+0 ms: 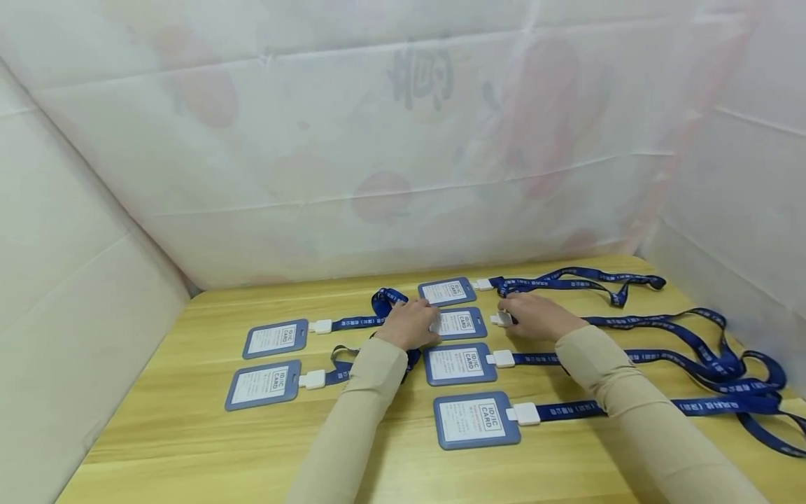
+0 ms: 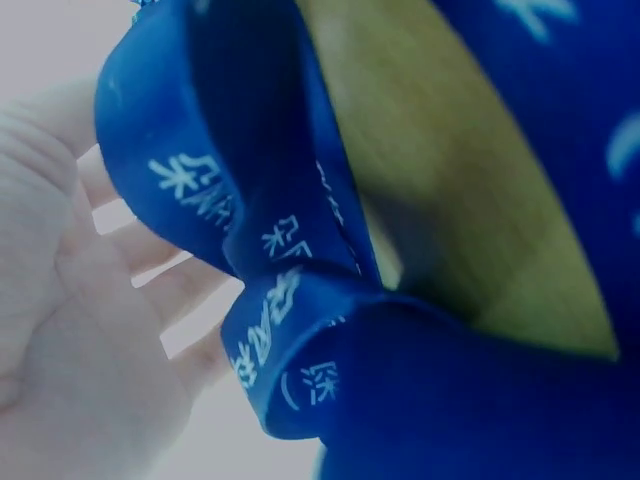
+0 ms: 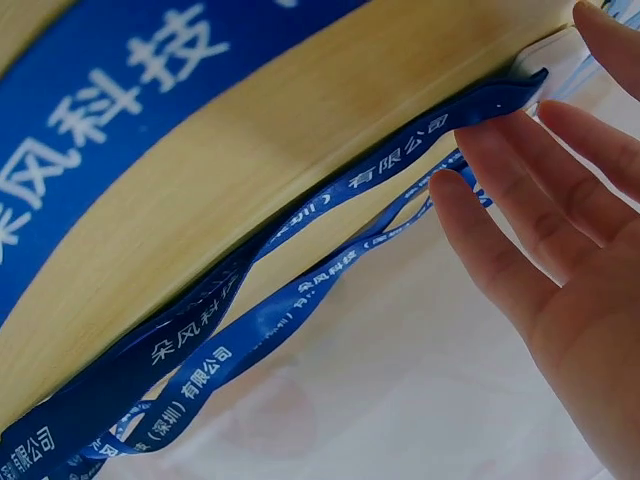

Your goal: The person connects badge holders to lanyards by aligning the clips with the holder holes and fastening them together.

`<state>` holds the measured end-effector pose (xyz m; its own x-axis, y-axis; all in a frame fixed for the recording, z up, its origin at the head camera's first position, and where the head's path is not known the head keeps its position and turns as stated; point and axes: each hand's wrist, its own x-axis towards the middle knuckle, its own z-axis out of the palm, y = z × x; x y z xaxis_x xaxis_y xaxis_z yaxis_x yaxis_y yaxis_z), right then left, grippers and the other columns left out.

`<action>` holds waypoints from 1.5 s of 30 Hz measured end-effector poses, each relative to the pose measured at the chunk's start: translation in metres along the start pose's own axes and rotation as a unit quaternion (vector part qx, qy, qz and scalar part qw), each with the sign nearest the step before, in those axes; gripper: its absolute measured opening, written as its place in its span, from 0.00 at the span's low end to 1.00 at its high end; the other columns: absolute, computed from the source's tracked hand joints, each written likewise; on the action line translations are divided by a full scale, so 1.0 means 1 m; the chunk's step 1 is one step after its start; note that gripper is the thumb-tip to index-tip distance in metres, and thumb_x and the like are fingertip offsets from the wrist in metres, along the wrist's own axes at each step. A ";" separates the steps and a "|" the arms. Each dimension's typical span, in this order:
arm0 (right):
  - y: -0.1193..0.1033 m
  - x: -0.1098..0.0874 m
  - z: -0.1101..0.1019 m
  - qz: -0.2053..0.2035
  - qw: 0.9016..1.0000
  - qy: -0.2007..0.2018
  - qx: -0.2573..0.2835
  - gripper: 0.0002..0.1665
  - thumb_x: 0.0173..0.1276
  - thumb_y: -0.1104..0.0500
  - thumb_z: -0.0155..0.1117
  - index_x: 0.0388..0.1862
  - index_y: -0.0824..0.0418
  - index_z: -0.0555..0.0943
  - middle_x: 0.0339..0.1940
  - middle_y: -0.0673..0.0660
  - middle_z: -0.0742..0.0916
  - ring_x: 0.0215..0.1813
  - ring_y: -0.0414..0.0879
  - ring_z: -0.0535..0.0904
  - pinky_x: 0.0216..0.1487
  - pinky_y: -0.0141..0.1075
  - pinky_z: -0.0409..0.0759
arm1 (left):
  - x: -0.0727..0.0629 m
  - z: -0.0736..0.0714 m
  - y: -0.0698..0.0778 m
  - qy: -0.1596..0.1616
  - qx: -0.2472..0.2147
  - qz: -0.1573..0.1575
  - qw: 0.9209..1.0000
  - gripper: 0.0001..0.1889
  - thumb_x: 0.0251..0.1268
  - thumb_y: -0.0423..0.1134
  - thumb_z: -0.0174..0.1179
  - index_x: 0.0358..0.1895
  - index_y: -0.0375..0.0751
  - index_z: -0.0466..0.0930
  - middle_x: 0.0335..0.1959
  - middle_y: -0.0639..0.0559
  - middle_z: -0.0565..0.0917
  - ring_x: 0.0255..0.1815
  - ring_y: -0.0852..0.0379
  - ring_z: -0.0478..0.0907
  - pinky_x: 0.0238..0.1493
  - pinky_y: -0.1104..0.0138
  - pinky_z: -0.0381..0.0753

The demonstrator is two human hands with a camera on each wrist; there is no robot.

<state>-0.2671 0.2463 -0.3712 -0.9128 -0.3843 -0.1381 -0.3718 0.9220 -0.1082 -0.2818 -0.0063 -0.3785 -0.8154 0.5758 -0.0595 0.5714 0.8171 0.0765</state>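
Note:
In the head view, my left hand (image 1: 409,324) grips the left end of a blue-framed ID card holder (image 1: 462,323), second from the back in the right column. Its fingers and thumb cover that end's frame. To the right, my right hand (image 1: 538,317) pinches a white clip (image 1: 502,319) on a dark blue lanyard (image 1: 620,321). The clip's tab points at the holder's slotted edge, with a small gap between. In the right wrist view, the clip (image 3: 552,52) shows between thumb and fingers. Looped blue lanyard (image 2: 290,330) hides the left fingertips in the left wrist view.
Another card holder (image 1: 446,291) lies behind, and two more (image 1: 462,363) (image 1: 476,419) in front, their clips joined to lanyards. Two holders (image 1: 275,339) (image 1: 263,385) lie at left. Lanyards (image 1: 724,381) tangle at right on the wooden table (image 1: 189,448). White sheets (image 1: 315,238) enclose it.

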 end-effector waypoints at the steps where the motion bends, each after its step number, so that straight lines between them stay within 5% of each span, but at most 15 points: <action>1: 0.000 0.000 0.000 0.000 1.000 0.001 -0.001 0.25 0.67 0.60 0.72 0.59 0.72 0.80 0.56 0.69 0.83 0.58 0.63 0.79 0.60 0.55 0.78 | 0.001 0.000 0.000 0.000 -0.001 0.000 1.000 0.25 0.66 0.51 0.70 0.61 0.45 0.82 0.60 0.47 0.81 0.62 0.48 0.76 0.65 0.53 0.72; 13: -0.004 0.004 0.000 -0.017 1.000 0.013 -0.016 0.17 0.65 0.62 0.74 0.50 0.69 0.85 0.40 0.58 0.83 0.41 0.50 0.78 0.51 0.46 0.83 | -0.001 -0.004 0.006 -0.029 0.005 -0.026 0.999 0.29 0.67 0.53 0.67 0.68 0.46 0.78 0.66 0.48 0.78 0.68 0.47 0.72 0.71 0.52 0.65; 28: -0.005 0.007 0.002 -0.011 1.000 0.020 -0.014 0.15 0.66 0.65 0.72 0.50 0.68 0.85 0.42 0.59 0.83 0.44 0.52 0.80 0.54 0.47 0.82 | -0.001 -0.005 0.008 -0.026 0.009 -0.013 1.000 0.27 0.67 0.50 0.69 0.66 0.45 0.79 0.66 0.50 0.79 0.68 0.50 0.73 0.73 0.55 0.63; 36: -0.008 0.005 0.000 -0.014 1.000 0.024 -0.013 0.14 0.66 0.67 0.71 0.50 0.69 0.85 0.41 0.59 0.83 0.43 0.52 0.79 0.53 0.48 0.82 | 0.001 -0.004 0.010 -0.029 -0.038 -0.008 0.999 0.22 0.66 0.44 0.71 0.60 0.40 0.83 0.60 0.48 0.81 0.55 0.53 0.78 0.58 0.64 0.78; 45: -0.007 0.005 0.002 -0.017 0.999 0.027 -0.008 0.13 0.66 0.68 0.70 0.50 0.69 0.85 0.42 0.58 0.82 0.44 0.52 0.79 0.53 0.48 0.82 | 0.001 -0.003 0.011 -0.041 -0.048 -0.013 0.998 0.22 0.69 0.45 0.68 0.62 0.40 0.81 0.64 0.46 0.77 0.61 0.50 0.75 0.62 0.62 0.76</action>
<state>-0.2686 0.2382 -0.3729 -0.9067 -0.4137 -0.0821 -0.4060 0.9088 -0.0955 -0.2767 0.0031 -0.3746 -0.8168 0.5586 -0.1439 0.5362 0.8273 0.1678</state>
